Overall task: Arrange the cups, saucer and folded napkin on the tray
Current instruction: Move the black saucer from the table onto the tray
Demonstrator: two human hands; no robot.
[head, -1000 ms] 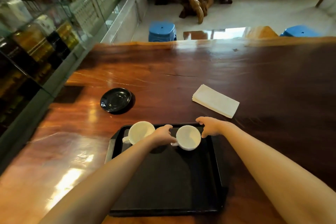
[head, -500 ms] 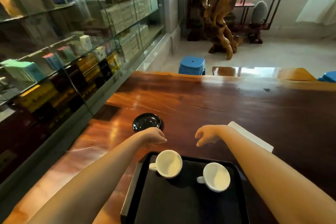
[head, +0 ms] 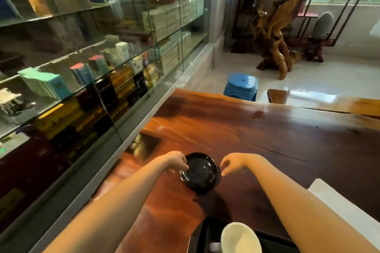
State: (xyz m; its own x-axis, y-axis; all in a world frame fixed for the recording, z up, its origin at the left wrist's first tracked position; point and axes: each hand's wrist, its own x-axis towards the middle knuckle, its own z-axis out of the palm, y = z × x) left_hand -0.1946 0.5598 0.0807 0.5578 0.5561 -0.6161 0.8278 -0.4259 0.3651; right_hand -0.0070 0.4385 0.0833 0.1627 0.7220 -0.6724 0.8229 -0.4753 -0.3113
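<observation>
A black saucer lies on the dark wooden table. My left hand touches its left rim with fingers curled over the edge. My right hand hovers at its right rim, fingers bent and apart, holding nothing. At the bottom edge one white cup stands in the far left corner of the black tray; the second cup is out of view. The white folded napkin lies on the table to the right, partly hidden by my right forearm.
A glass display cabinet with boxes runs along the table's left side. Beyond the table's far edge stand a blue plastic stool and a large carved root sculpture. Bare wood stretches behind the saucer.
Both hands left the cups on the tray and reached forward to the saucer. My head turned up and left, so the tray slid to the bottom edge.
</observation>
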